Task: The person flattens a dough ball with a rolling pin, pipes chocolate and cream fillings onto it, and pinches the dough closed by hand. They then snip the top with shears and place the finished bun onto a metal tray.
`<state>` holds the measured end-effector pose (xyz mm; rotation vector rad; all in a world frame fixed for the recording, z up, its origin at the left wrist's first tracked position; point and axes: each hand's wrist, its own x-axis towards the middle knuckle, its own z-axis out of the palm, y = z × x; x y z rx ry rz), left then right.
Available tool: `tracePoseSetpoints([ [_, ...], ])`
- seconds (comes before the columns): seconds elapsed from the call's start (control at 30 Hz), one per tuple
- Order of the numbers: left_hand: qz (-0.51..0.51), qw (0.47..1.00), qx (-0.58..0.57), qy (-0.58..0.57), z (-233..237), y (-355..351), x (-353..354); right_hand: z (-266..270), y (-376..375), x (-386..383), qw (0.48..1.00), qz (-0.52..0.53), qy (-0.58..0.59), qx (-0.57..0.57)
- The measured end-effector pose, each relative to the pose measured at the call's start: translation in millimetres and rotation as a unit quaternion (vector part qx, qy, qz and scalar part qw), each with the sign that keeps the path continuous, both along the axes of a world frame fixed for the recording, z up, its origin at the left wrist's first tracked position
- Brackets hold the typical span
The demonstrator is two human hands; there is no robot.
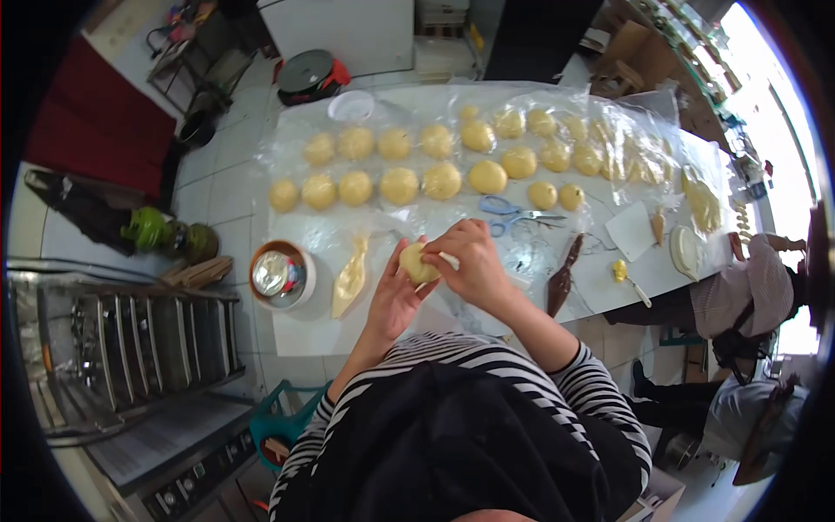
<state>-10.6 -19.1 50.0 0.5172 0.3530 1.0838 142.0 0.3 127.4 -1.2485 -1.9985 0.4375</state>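
A pale yellow dough ball (417, 264) rests in my left hand (396, 297), whose fingers curl round its left side and underside. My right hand (472, 265) pinches the dough's upper right edge with bent fingers. Left of my hands lies a piping bag with cream-coloured filling (350, 280). Blue-handled scissors (502, 214) lie beyond my right hand, and a piping bag with dark brown filling (565, 274) is to its right. Rows of round dough balls (399, 185) sit beyond my hands, partly under clear plastic.
A brown-rimmed bowl (302, 252) holding a metallic item stands at the table's left end. Farther right are a white sheet (630, 231), a spatula (642, 296) and a lidded container (685, 252). Two people (748, 300) are beyond the right end. A rack (148, 339) stands left.
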Motion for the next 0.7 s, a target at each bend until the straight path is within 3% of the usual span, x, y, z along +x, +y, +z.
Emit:
tracePoseSetpoints([
  [0.07,-0.046,0.997,0.005,-0.058,6,5,1,-2,4,2,0.999,-0.004,0.017,0.034],
  [0.13,-0.1,0.972,-0.114,-0.178,3,7,-1,1,3,3,0.997,0.048,-0.001,0.057],
  [0.2,-0.073,0.977,-0.13,-0.152,-9,6,-1,3,-1,3,0.996,0.054,-0.045,0.049],
  [0.27,-0.033,0.993,-0.084,-0.073,-15,7,-1,6,-3,0,1.0,0.0,-0.008,0.024],
  [0.47,-0.057,0.996,-0.063,-0.032,-13,4,2,-7,-4,5,0.996,0.0,-0.087,-0.017],
  [0.6,-0.075,0.992,-0.081,-0.055,2,6,5,-8,1,7,0.997,0.018,-0.075,0.02],
  [0.67,-0.119,0.974,-0.107,-0.161,17,10,8,-3,3,8,0.996,0.022,-0.072,0.037],
  [0.7,-0.119,0.974,-0.105,-0.161,14,11,8,1,4,9,0.994,0.038,-0.089,0.05],
])
